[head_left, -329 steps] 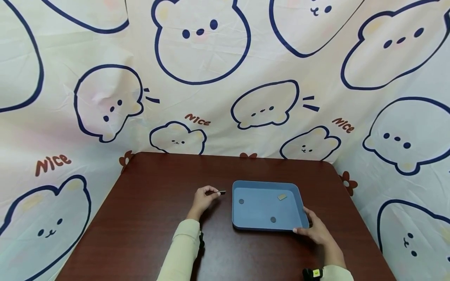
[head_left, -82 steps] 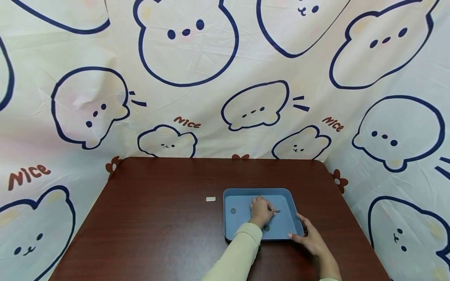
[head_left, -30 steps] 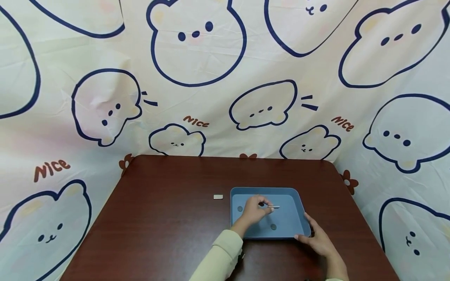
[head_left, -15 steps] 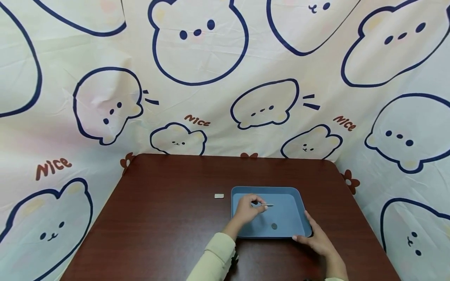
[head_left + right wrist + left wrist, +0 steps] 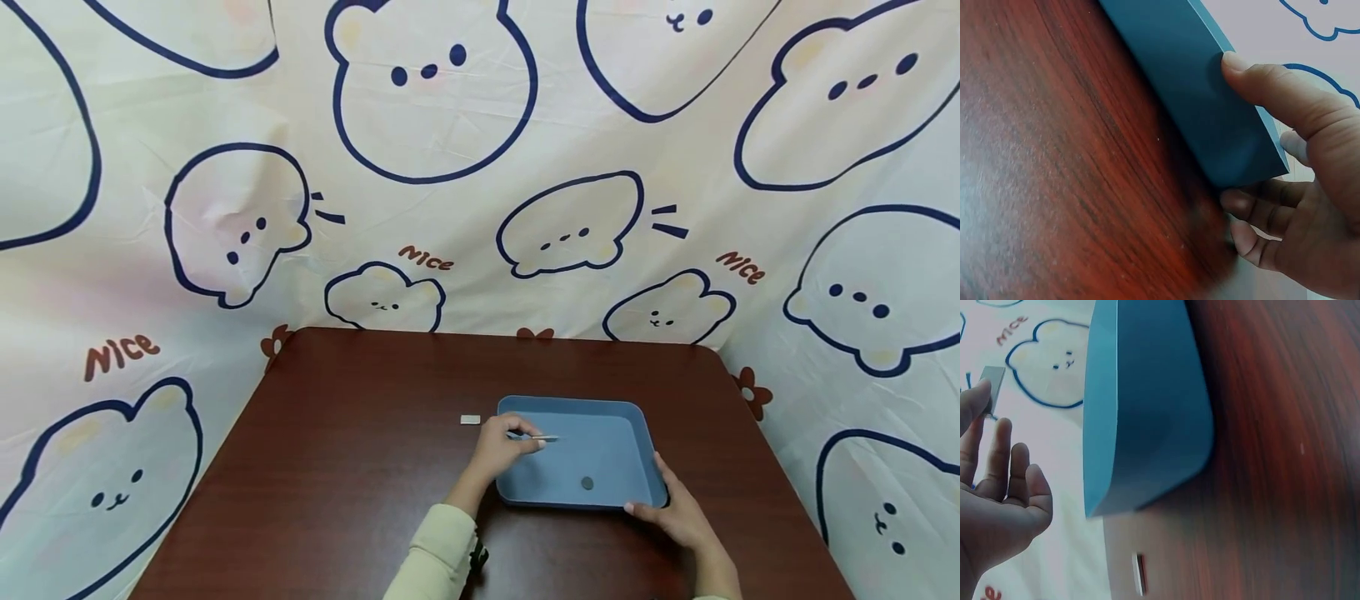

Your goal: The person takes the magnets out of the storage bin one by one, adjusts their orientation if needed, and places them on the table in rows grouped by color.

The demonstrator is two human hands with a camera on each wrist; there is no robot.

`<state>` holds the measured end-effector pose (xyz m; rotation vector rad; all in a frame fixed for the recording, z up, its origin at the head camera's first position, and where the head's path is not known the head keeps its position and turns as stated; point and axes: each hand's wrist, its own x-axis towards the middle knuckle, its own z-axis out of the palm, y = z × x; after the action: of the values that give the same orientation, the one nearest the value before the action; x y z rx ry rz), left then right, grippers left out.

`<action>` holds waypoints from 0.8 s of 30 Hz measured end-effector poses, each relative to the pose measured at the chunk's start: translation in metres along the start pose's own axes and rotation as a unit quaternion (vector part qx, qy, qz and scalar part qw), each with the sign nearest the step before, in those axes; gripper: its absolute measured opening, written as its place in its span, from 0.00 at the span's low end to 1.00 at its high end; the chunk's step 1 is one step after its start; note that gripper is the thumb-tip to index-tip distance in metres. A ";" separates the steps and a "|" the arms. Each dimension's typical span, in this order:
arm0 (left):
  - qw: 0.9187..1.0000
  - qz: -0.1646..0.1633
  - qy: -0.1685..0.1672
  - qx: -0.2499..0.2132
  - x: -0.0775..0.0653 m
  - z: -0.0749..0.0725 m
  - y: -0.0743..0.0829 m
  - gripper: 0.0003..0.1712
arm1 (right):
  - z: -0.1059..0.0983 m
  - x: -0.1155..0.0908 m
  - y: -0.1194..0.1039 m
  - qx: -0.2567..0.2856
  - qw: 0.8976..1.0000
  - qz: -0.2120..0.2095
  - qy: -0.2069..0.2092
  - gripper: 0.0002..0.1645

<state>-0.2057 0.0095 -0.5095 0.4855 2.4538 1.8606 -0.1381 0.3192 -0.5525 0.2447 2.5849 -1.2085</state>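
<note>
My left hand point(image 5: 498, 450) is over the left side of a blue tray point(image 5: 615, 454), pinching a thin grey rectangular piece point(image 5: 994, 384) between thumb and fingers. In the left wrist view the piece sticks up past the thumb, and the other fingers are loosely bent. At the tray's front right corner my right hand point(image 5: 1310, 156) grips the wall, its thumb on the rim and its fingers round the corner. A small dark round disc point(image 5: 587, 483) lies in the tray. The tray's left part is hidden behind the left hand.
A small whitish rectangular piece point(image 5: 470, 420) lies on the dark brown table point(image 5: 360, 433), just left of the tray. Behind and beside the table hangs a pale cloth point(image 5: 465, 208) with cartoon bears.
Earlier the left hand held a piece left of the tray; later a piece lay there. The left hand lifted another from inside the tray and carried it left. The right hand stayed at the corner.
</note>
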 end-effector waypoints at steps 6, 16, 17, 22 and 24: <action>1.000 -0.010 0.024 -0.007 -0.005 -0.020 -0.004 0.04 | 0.000 0.001 0.000 -0.009 1.000 -0.011 0.009 0.69; 0.999 -0.028 -0.003 -0.031 -0.019 -0.054 0.008 0.07 | 0.000 -0.001 -0.002 -0.020 1.000 -0.013 0.010 0.68; 0.999 -0.027 -0.004 -0.028 -0.022 -0.058 0.013 0.07 | 0.000 -0.001 -0.003 -0.022 1.000 -0.013 0.010 0.68; 1.000 -0.023 0.004 -0.007 -0.029 -0.073 0.017 0.06 | 0.000 0.000 -0.003 -0.028 0.999 -0.014 0.013 0.68; 1.000 -0.024 0.008 0.001 -0.030 -0.077 0.015 0.05 | 0.000 0.000 -0.003 -0.029 0.999 -0.012 0.013 0.68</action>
<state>-0.1890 -0.0672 -0.4780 0.4102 2.4544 1.8506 -0.1385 0.3171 -0.5505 0.2203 2.6471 -1.1443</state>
